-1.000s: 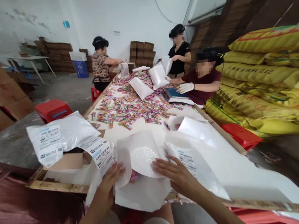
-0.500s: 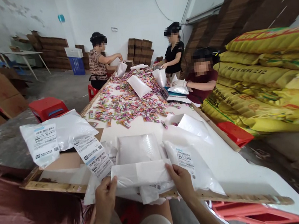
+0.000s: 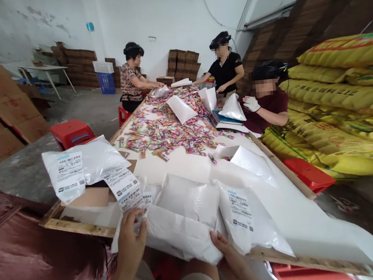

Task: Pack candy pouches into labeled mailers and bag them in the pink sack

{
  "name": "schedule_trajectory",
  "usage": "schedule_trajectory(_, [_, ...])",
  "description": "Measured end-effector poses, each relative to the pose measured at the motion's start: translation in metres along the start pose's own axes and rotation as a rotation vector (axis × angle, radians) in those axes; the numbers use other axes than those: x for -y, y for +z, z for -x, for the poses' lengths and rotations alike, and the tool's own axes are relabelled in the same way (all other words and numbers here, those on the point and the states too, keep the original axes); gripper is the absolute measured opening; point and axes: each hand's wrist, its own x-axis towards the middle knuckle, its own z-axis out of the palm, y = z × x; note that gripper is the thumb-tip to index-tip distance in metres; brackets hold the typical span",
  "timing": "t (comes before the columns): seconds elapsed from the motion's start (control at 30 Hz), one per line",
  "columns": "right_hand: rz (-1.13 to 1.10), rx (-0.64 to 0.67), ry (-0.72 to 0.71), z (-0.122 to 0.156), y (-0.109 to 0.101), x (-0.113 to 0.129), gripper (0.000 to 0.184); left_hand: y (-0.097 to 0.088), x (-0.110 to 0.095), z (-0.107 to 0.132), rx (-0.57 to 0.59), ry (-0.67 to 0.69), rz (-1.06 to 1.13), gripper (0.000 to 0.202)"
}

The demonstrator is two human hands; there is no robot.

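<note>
You have two hands [image 3: 131,231] at one white mailer [image 3: 182,233]. Around you there are three co-workers [image 3: 228,71], three dark head coverings [image 3: 133,50], two tables [image 3: 298,199], one blue crate [image 3: 106,83] and one teal-topped box [image 3: 227,118]. You can count at least three red stools [image 3: 72,131] and at least four yellow sacks [image 3: 336,92] (overlaps hide the exact number). The colorful packets [image 3: 173,134] before you are too many and too crowded to count.

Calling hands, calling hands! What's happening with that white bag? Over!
Left hand at its left end, right hand gripping its right. White bag at table's near edge. Labelled bag close by, right side.
</note>
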Motion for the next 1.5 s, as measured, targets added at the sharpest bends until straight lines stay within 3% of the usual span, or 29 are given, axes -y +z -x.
schedule_trajectory(0.1, [0.016, -0.021, -0.067, 0.001, 0.009, -0.026, 0.046, -0.009, 0.007, -0.009, -0.294, 0.083, -0.182, 0.048])
schedule_trajectory(0.17, [0.152, 0.013, -0.141, 0.001, 0.019, -0.039, 0.049, -0.013, 0.013, -0.016, -0.410, -0.030, -0.201, 0.074])
schedule_trajectory(0.23, [0.183, 0.026, -0.171, 0.002, 0.032, -0.047, 0.051, -0.019, 0.017, -0.023, -0.341, -0.200, -0.077, 0.075])
schedule_trajectory(0.33, [-0.108, -0.003, -0.073, 0.002, 0.060, -0.054, 0.047, -0.038, 0.017, -0.028, -0.145, -0.281, 0.113, 0.046])
schedule_trajectory(0.47, [-0.347, 0.036, 0.114, -0.003, 0.099, -0.066, 0.040, -0.081, 0.017, -0.016, -0.109, -0.374, 0.440, 0.037])
schedule_trajectory(0.57, [-0.239, 0.122, 0.162, -0.003, 0.118, -0.076, 0.040, -0.105, 0.022, 0.002, -0.025, -0.489, 0.623, 0.034])
schedule_trajectory(0.63, [-0.002, 0.295, 0.186, 0.003, 0.122, -0.072, 0.043, -0.111, 0.025, 0.013, 0.065, -0.518, 0.669, 0.033])
schedule_trajectory(0.7, [0.330, 0.496, 0.193, 0.014, 0.124, -0.049, 0.045, -0.111, 0.026, 0.020, 0.134, -0.513, 0.692, 0.032])
schedule_trajectory(0.77, [0.634, 0.630, 0.108, 0.023, 0.131, -0.010, 0.042, -0.109, 0.023, 0.022, 0.199, -0.501, 0.692, 0.031])
schedule_trajectory(0.83, [0.850, 0.637, -0.180, 0.021, 0.144, 0.031, 0.034, -0.106, 0.015, 0.021, 0.273, -0.493, 0.697, 0.030])
schedule_trajectory(0.9, [1.063, 0.529, -0.633, 0.002, 0.161, 0.058, 0.037, -0.101, 0.003, 0.019, 0.339, -0.489, 0.714, 0.029])
schedule_trajectory(0.97, [1.334, 0.455, -0.854, -0.028, 0.172, 0.063, 0.048, -0.093, -0.010, 0.016, 0.360, -0.473, 0.721, 0.030])
schedule_trajectory(1.07, [1.591, 0.432, -0.849, -0.064, 0.175, 0.046, 0.060, -0.078, -0.026, 0.008, 0.289, -0.420, 0.713, 0.033])
schedule_trajectory(1.13, [1.536, 0.400, -0.872, -0.067, 0.171, 0.037, 0.055, -0.069, -0.031, 0.003, 0.243, -0.391, 0.718, 0.036])
schedule_trajectory(1.2, [1.334, 0.401, -0.911, -0.054, 0.167, 0.039, 0.051, -0.063, -0.032, -0.002, 0.247, -0.374, 0.700, 0.040])
schedule_trajectory(1.33, [0.979, 0.545, -0.835, -0.018, 0.172, 0.056, 0.057, -0.058, -0.031, -0.004, 0.245, -0.281, 0.445, 0.041])
schedule_trajectory(1.43, [0.916, 0.517, -0.831, -0.011, 0.178, 0.062, 0.034, -0.059, -0.032, -0.004, 0.243, -0.205, 0.260, 0.038])
schedule_trajectory(1.5, [0.909, 0.504, -0.852, -0.015, 0.181, 0.058, 0.020, -0.061, -0.034, -0.007, 0.259, -0.221, 0.365, 0.037])
